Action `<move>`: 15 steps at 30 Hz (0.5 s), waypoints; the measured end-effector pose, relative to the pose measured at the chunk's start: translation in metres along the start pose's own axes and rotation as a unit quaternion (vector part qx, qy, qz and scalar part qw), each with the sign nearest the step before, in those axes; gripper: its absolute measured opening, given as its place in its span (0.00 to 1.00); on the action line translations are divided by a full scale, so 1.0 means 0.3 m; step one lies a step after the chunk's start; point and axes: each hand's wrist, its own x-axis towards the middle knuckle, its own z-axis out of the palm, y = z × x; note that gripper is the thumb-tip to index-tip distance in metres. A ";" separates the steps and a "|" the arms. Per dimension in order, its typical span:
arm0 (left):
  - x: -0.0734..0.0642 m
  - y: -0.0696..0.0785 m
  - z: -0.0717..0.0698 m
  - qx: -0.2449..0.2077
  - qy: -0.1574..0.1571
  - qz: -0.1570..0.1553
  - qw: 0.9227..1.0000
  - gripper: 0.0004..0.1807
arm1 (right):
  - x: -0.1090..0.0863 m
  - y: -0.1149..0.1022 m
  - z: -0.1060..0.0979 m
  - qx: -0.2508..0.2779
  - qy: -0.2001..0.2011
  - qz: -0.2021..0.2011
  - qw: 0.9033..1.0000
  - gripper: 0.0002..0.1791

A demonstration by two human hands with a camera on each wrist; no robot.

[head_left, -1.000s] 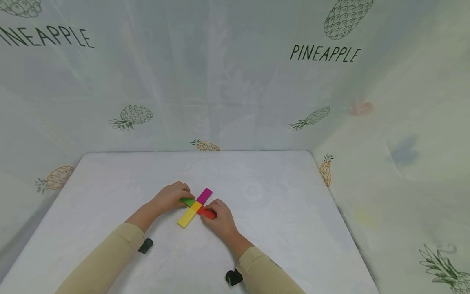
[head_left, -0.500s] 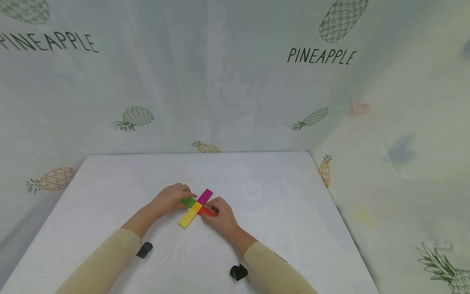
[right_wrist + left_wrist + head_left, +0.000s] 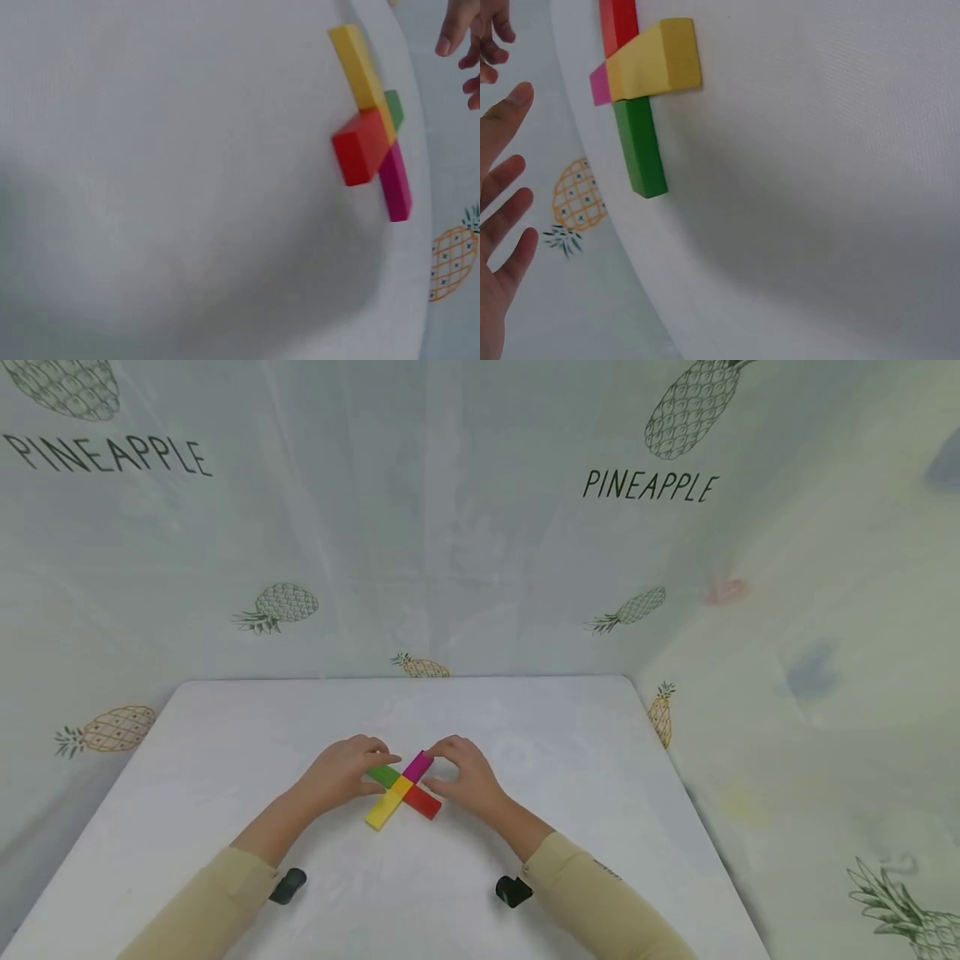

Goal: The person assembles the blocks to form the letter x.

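Wooden blocks lie in a cross on the white table: a green block [image 3: 383, 775], a magenta block [image 3: 417, 766], a red block [image 3: 423, 802] and a yellow block [image 3: 383, 811] meet at a darker yellow middle [image 3: 402, 787]. My left hand [image 3: 341, 774] hovers beside the green block; in the left wrist view its fingers [image 3: 506, 184] are spread, holding nothing. My right hand [image 3: 472, 781] is over the right side of the cross, forefinger overlapping the magenta block's far end, thumb near the red block. In the right wrist view, no hand is around the red block [image 3: 361, 146].
The white table [image 3: 570, 760] has its far edge against a hanging cloth [image 3: 480, 543] printed with pineapples. Black wrist devices [image 3: 288, 886] show below both sleeves, close over the table.
My right hand has let go of the red block and moved up and away toward the magenta block. The left hand stays by the green block, its fingers now more apart.
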 end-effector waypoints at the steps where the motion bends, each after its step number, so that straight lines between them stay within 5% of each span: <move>1: -0.003 0.002 -0.007 0.005 0.010 0.004 1.000 0.30 | 0.002 -0.004 -0.015 -0.009 0.003 -0.009 1.000 0.22; 15: -0.075 -0.010 -0.093 0.059 0.096 0.025 0.993 0.34 | -0.018 0.038 -0.190 -0.168 0.017 -0.120 0.978 0.24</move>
